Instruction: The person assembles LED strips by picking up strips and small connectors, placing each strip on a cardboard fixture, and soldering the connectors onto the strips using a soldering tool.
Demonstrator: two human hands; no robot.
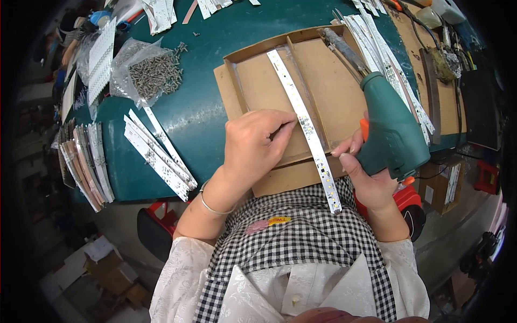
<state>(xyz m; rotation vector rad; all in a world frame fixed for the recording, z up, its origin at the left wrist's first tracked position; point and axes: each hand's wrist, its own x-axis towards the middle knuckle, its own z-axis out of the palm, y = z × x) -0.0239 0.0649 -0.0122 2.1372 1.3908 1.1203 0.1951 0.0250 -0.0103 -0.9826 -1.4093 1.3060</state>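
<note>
A narrow white LED circuit strip (305, 126), dotted with small components, slants across a shallow cardboard tray (334, 81). Its lower end juts past the tray's near edge over my apron. My left hand (256, 137) is closed in a pinch, its fingertips at the strip's left edge; anything smaller between them is hidden. At the right, my right hand (374, 180) closes round the handle of a green soldering gun (396, 121) with an orange trigger. The gun's long barrel points to the far side, over the tray. The right thumb and a fingertip sit just beside the strip.
A clear bag of screws (156, 75) lies spilled at the far left. White strips (159, 156) lie left of my left arm, beside an upright stack (89, 164) farther left. More strips (377, 51) rest beyond the gun. Cables (458, 97) run along the right edge.
</note>
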